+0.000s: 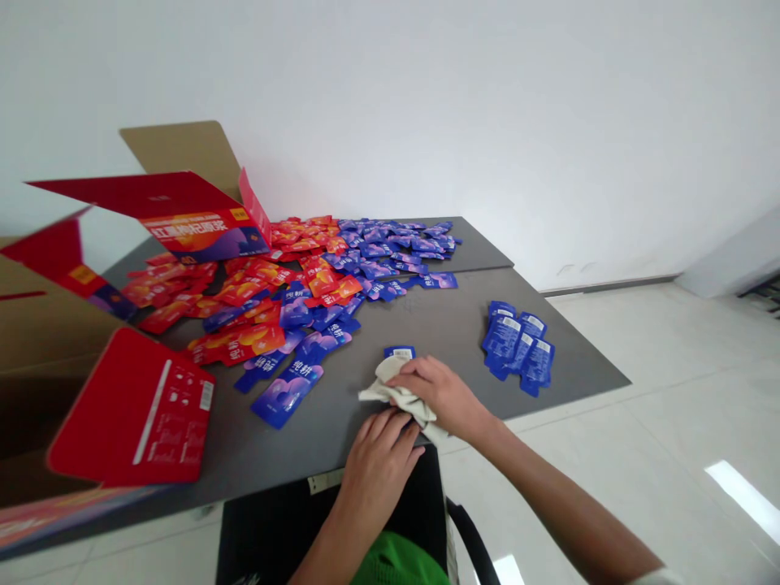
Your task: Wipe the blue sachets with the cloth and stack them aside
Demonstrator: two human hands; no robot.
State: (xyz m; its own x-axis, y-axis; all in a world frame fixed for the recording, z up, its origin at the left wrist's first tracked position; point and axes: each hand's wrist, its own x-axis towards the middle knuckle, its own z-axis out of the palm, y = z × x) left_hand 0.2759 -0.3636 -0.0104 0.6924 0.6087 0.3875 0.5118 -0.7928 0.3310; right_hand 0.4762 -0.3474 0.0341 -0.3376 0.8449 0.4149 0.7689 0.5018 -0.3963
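Closely bent, the right fingers [409,380] press a bunched pale cloth [390,390] onto a blue sachet [400,353], whose end shows just beyond them. The left fingers [385,424], slightly parted, meet the cloth's near side; whether they grip anything, I cannot tell. Right of both, overlapping blue sachets [521,345] lie on the counter [448,325]; leftward are mixed red and blue sachets [286,313], then open red boxes [143,406].

Cloth [399,390] soft, matt (rumpled); sachets [288,392] glossy; tabletop [451,325] smooth.
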